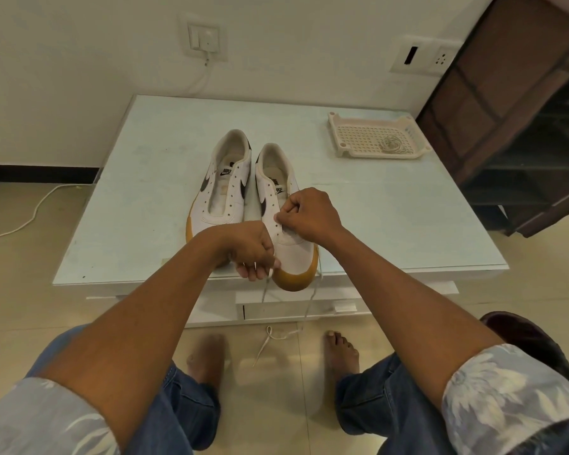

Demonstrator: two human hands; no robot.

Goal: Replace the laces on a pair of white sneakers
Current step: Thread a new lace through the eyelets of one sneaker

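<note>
Two bare feet (pixel 207 359) stand on the floor. A white lace (pixel 270 336) hangs down from the table edge and lies curled between them. Up on the white table (pixel 138 198), the left hand (pixel 252 252) has its fingers curled. It pinches one side of the lace right by the toe of the near sneaker (pixel 294 254). The right hand (pixel 311 213) is curled too and pinches the lace over the lowest holes of that same shoe. This sneaker's yellow-brown toe sticks out a bit over the table's front edge. The other sneaker (pixel 225 192) sits just beside it on the left, and its lace holes are bare. Farther back, on the right side of the table, is a pale tray (pixel 358 139) full of little holes. In it lies one small coiled bundle (pixel 391 143) that looks like lace, near the tray's right end.
</note>
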